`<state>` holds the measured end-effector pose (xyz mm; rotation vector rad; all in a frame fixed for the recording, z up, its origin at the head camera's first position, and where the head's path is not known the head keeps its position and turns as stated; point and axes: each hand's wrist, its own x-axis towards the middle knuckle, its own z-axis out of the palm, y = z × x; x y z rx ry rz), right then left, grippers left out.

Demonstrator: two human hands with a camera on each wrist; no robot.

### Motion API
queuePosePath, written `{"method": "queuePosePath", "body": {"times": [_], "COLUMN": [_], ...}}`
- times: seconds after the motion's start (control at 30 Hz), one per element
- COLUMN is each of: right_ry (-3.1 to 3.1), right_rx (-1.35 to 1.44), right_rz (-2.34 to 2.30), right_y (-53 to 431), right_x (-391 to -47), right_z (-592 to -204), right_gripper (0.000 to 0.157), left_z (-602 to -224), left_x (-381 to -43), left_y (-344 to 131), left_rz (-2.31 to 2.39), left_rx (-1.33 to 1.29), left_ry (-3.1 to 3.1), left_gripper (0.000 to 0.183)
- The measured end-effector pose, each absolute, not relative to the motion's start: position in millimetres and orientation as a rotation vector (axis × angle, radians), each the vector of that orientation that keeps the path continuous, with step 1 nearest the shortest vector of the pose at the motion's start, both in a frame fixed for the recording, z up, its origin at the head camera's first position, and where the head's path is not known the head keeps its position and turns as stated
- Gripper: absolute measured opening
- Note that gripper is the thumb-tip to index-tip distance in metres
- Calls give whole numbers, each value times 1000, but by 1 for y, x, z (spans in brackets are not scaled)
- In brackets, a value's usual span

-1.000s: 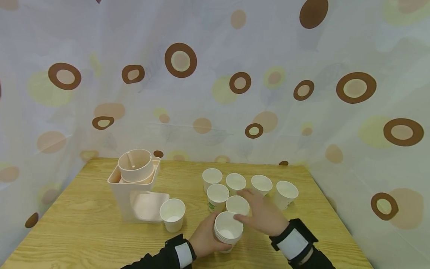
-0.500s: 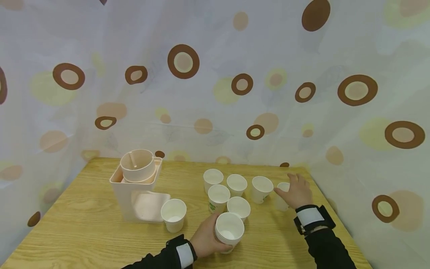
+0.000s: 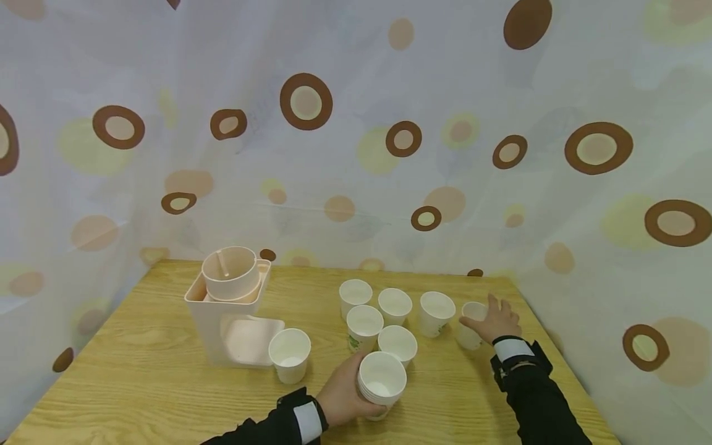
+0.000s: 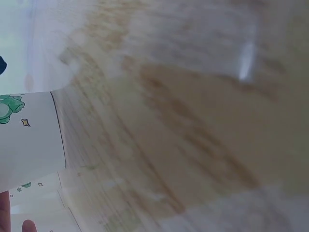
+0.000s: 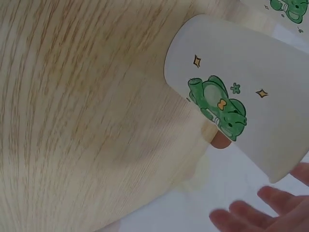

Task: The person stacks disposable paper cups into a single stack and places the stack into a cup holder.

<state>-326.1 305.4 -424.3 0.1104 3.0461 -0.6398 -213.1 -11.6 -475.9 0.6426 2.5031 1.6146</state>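
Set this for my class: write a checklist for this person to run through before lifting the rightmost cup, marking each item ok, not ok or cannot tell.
1. Left hand grips the nested stack: ok.
2. Number of cups in that stack known: cannot tell; several rims show, but the hand hides part.
3. Rightmost cup upright, mouth up: ok.
4. Right hand closed round that cup: not ok; its fingers are spread near the rim.
5. Cup beside the pale box standing apart from the left hand: ok, a gap shows.
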Motion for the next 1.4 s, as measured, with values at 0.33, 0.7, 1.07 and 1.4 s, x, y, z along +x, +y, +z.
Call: {"method": "queuePosePath", "body": {"times": [0.33,0.7,1.07,1.4], "right_ry": [2982,3001,3007,3031], "right_rx": [58,-25,-123,-211], "right_rz": [-673,-615,-567,-499], "right_y": [304,301,289,272], "right_x": [-326,-310,-288,-267], "right_z": [-421,-416,-404,-386], "right_gripper": [84,82,76,84], "left_z": [-476,-477,-476,-477], "left_x": [-212,-212,-210,-212], "left_y": [-11,-12,-10,-10], "left_rz": [1631,1641,1617,1622], "left_rx": [644,653,637,645], "left_ry": [2496,2489,2497,2491], "left_gripper": [80,81,79,79]}}
